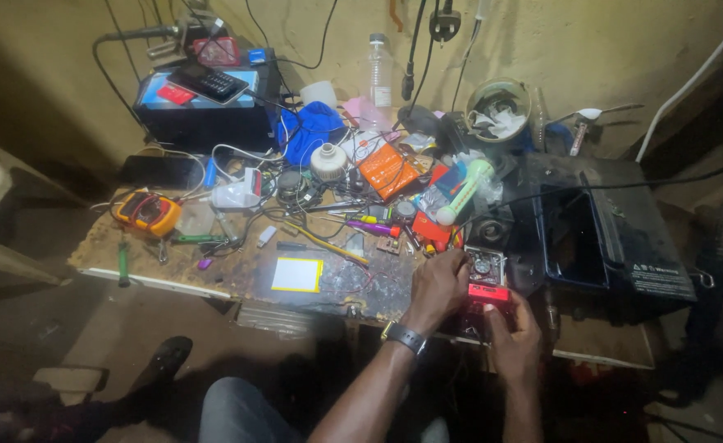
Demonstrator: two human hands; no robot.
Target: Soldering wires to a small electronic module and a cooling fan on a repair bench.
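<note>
Head view: left hand (437, 287), watch on wrist, fingers curled down onto small device with glowing red display (487, 283) at near edge of workbench (173, 275). Right hand (515, 335) grips same device from near side, thumb by red display. Device lies between both hands, touching each; long axis runs roughly left-right; left hand covers its far-left part. Black open case (603, 238) just right of device, inside dark, contents unclear. Clear round tub (498, 107) far behind holds crumpled white stuff. Yellow multimeter (148, 213) well left.
</note>
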